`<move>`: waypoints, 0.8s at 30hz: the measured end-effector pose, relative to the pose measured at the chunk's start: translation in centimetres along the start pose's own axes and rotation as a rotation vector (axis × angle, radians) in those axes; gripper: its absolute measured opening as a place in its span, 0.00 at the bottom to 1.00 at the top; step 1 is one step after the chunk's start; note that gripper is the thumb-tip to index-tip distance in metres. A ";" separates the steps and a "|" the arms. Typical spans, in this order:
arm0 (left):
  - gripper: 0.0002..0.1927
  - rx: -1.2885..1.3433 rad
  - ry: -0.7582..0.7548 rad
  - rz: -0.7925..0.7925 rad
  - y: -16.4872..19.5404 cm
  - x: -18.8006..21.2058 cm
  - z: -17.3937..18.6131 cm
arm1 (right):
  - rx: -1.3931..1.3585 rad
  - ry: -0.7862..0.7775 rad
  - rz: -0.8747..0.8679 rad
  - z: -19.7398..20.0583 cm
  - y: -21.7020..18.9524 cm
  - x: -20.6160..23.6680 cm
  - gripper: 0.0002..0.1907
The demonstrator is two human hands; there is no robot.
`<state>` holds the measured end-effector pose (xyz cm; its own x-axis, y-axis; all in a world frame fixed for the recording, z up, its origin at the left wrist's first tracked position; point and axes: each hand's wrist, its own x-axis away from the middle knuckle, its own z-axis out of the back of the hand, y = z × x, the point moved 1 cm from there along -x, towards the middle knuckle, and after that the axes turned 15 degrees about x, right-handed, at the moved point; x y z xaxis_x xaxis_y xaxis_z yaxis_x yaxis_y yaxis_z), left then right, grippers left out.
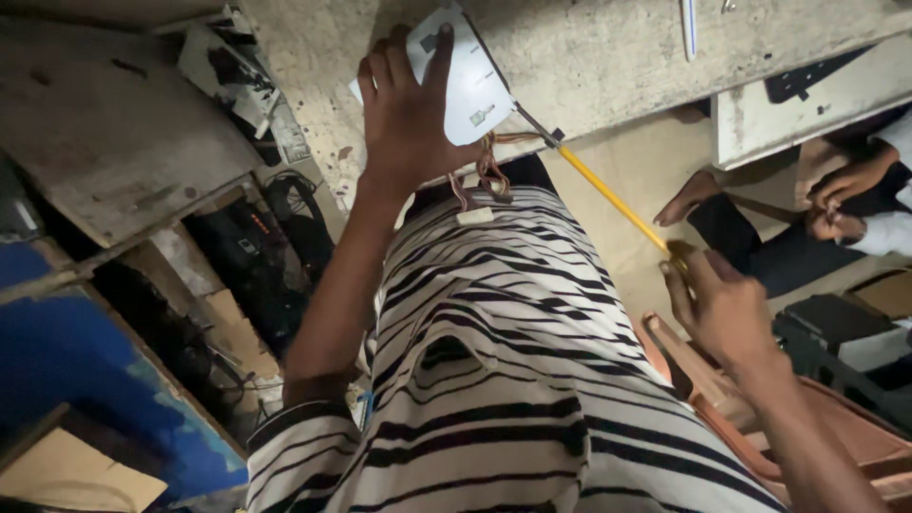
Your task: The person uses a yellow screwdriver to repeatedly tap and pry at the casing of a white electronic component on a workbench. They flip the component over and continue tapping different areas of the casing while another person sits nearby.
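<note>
Head view, looking straight down over a black-and-white striped shirt [494, 380]. Left hand [408, 104] spread flat, fingers splayed, pressing on a white plastic panel [475, 81] at the near edge of the stained grey surface [589, 57]. Panel lying on the surface, partly over its edge, two small rectangular slots showing on the white face. Bundle of thin red and brown wires [484, 176] hanging from under the panel, ending in a small white connector [475, 216] just above the shirt. Right hand [717, 304] closed around the yellow handle of a long screwdriver [608, 195], thumb and fingers pinching the handle end. Dark shaft tip touching the panel's lower right edge, tool slanting down and to the right, well clear of the surface beyond that. White pen-like object [689, 27] lying farther back on the surface. Blue cabinet [76, 370] at lower left, dark cables and clutter [256, 256] beside it. Another person's hands [845, 195] and bare foot [689, 197] at the right, apart from the work. Reddish-brown chair [836, 427] below the right hand.
</note>
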<state>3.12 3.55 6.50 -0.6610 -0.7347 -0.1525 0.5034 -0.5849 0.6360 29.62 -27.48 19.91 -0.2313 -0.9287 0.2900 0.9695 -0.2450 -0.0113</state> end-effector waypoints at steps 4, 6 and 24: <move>0.64 -0.051 -0.064 0.016 -0.2 0.1 0.1 | 0.287 0.206 0.100 -2.3 0.8 -0.9 0.15; 0.65 -0.027 -0.041 0.001 -0.3 0.3 0.1 | 0.199 0.223 0.110 -4.3 1.4 -1.3 0.13; 0.65 -0.015 -0.055 -0.083 -0.8 0.2 0.2 | -0.201 -0.570 -0.143 2.5 3.1 -2.9 0.14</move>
<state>2.50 3.97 6.10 -0.7300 -0.6638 -0.1626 0.4536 -0.6485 0.6114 33.46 -24.84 21.45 -0.2236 -0.6013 0.7671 0.8849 -0.4552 -0.0990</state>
